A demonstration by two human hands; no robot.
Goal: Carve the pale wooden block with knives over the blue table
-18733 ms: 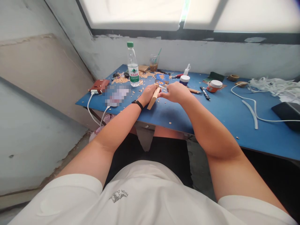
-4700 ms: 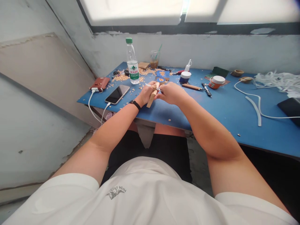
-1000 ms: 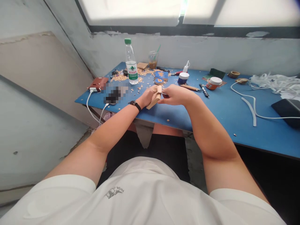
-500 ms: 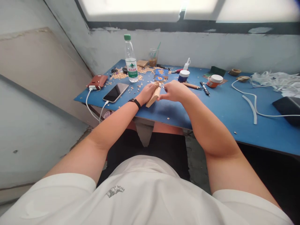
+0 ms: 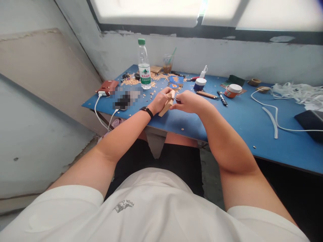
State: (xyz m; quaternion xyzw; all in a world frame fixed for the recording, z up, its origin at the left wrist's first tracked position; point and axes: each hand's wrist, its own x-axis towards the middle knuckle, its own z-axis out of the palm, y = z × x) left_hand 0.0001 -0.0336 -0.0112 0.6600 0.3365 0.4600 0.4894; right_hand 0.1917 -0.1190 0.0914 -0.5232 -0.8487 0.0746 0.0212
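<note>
A pale wooden piece (image 5: pixel 166 108) is tilted above the front edge of the blue table (image 5: pixel 227 131). My left hand (image 5: pixel 160 102) is wrapped round it from the left, fingers closed. On its right, my right hand (image 5: pixel 188 101) is closed round a small carving knife (image 5: pixel 176 99), whose thin metal end meets the upper part of the wood. The knife's handle is mostly hidden in my palm, and the thumb of that hand lies close to the wood's right side.
A water bottle (image 5: pixel 144 69), a blurred phone (image 5: pixel 124 101) and a brown leather case (image 5: pixel 108 87) are on the left. Behind lie wood shavings (image 5: pixel 130 81) and a cup (image 5: pixel 167 64). Paint jars (image 5: pixel 232 90), pencils (image 5: pixel 207 94), a pen (image 5: pixel 222 98) and a white cable (image 5: pixel 277 114) are on the right.
The view has shifted slightly, so the table items sit a little lower and further right. The knife's metal end now reaches across the upper wood, and my right thumb remains near it.
</note>
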